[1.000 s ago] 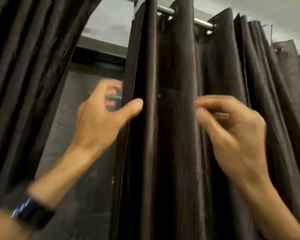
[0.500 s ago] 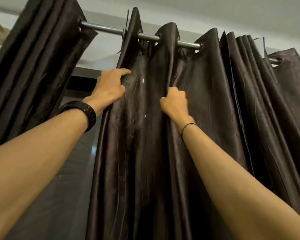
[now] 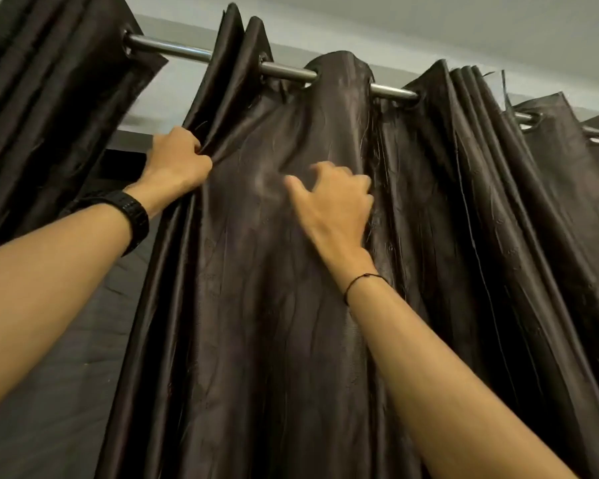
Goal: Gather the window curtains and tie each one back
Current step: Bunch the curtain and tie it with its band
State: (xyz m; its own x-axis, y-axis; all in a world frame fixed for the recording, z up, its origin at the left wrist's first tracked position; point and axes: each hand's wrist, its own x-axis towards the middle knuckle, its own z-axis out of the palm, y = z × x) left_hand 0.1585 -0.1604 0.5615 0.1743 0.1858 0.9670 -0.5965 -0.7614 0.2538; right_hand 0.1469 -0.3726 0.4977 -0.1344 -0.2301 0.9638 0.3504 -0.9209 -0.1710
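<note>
Two hands reach the dark curtain (image 3: 256, 288) hanging from the rod (image 3: 287, 69). The left hand (image 3: 177, 160) holds its left edge tight. The right hand (image 3: 336, 202) has slid right, thumb out. Its grip is too blurry to tell. Gathering has only just started.

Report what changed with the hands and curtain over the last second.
Both hands rose toward the rod. The left hand took hold of the curtain edge. The right hand released its fold and shifted right; its grip is blurred. The rod stayed put.
</note>
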